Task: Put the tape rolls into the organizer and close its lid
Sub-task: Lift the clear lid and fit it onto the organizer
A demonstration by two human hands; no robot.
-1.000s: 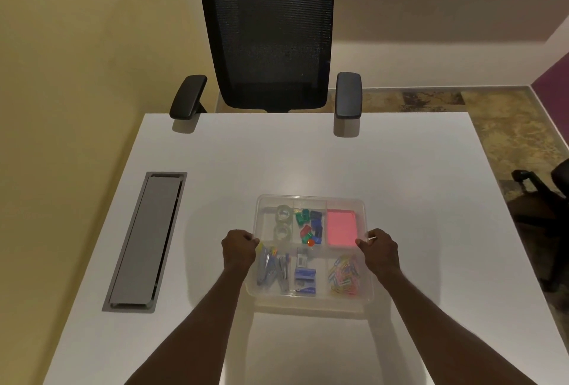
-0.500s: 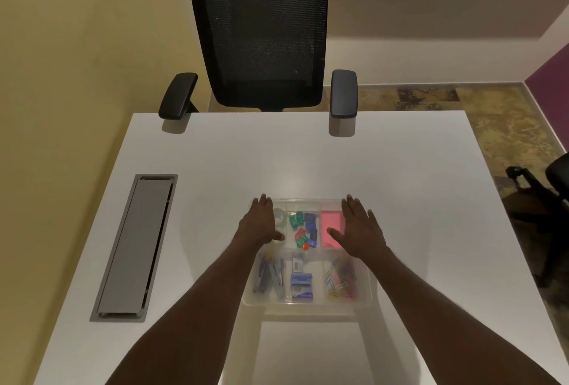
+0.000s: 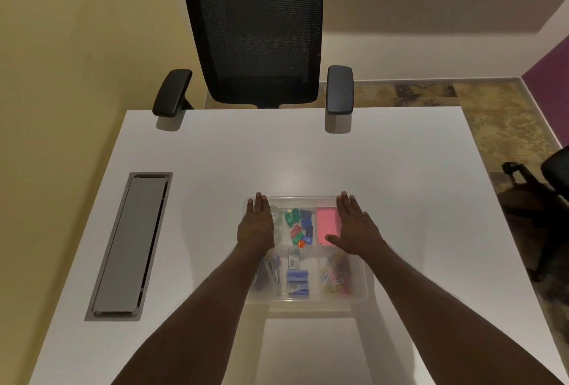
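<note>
A clear plastic organizer (image 3: 360,295) with its transparent lid on top sits on the white table in front of me. Two clear tape rolls (image 3: 277,215) lie in its far left compartment, mostly hidden under my left hand (image 3: 257,224). That hand rests flat, palm down, on the lid's far left part, fingers together. My right hand (image 3: 354,227) lies flat on the lid's far right, over the pink sticky notes (image 3: 328,224). Coloured clips (image 3: 300,224), staple boxes (image 3: 297,283), pens and paper clips (image 3: 335,276) fill the other compartments.
A grey cable hatch (image 3: 129,246) is set into the table at the left. A black mesh office chair (image 3: 255,33) stands at the far table edge. Another dark chair (image 3: 545,187) is on the floor at the right.
My hands left the organizer's left and right rims, where they were closed, and now lie flat on the far part of the lid. They slid slightly farther forward in the last half second.
</note>
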